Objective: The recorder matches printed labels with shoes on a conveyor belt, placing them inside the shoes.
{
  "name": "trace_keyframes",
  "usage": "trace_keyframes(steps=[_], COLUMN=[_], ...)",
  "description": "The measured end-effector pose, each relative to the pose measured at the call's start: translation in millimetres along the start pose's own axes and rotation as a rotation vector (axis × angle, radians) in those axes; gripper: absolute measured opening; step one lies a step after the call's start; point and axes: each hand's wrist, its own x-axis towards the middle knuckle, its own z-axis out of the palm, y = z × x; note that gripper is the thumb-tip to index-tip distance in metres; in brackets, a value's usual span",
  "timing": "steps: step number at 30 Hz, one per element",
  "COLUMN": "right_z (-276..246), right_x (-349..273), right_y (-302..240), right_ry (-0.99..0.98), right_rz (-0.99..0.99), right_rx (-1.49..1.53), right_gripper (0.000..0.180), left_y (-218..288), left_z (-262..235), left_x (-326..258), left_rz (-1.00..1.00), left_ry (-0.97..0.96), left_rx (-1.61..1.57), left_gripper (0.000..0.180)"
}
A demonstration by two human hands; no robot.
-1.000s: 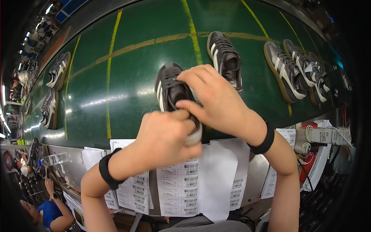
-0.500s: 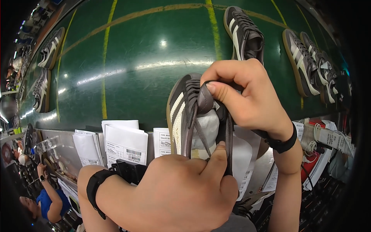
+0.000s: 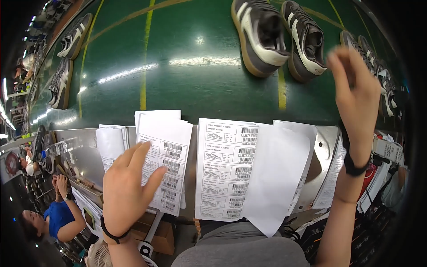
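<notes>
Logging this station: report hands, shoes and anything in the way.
Left hand spread, over printed sheets. Right hand blurred, right of central shoe pair, contact unclear. Pair upright, side by side on green table. No obstruction seen.

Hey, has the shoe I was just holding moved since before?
Yes: the shoe has moved away from you, from over the metal ledge to the green surface beyond it, beside the other shoe.
</notes>
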Motion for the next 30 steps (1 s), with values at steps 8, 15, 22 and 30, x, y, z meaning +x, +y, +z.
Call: trace_keyframes(steps=[8,15,22,30], right_z=[-44.4,15.4,14.5,-27.2], right_x=[-128.6,-150.9,-110.6,-84.4], right_y=[-53.7,-112.7,-141.4,-158.4], right_ry=[-1.055,-0.814,-0.522,-0.010], right_rz=[0.241,-0.211,0.004,-0.147], right_rx=[0.407,0.120,0.627,0.387], right_gripper=[0.020,0.032,0.037,0.038], left_y=[-38.8,-59.6,-24.6,25.7], left_z=[47.7,32.3,-13.2,-34.9], left_x=[-58.6,-63.7,-93.0,-87.8], left_rz=[-0.274,-0.498,-0.229,-0.027], left_ry=[0.120,-0.258,-0.009,-0.110], left_rx=[-0.119,-0.549,-1.186,-1.133], left_gripper=[0.065,0.055,0.042,0.038])
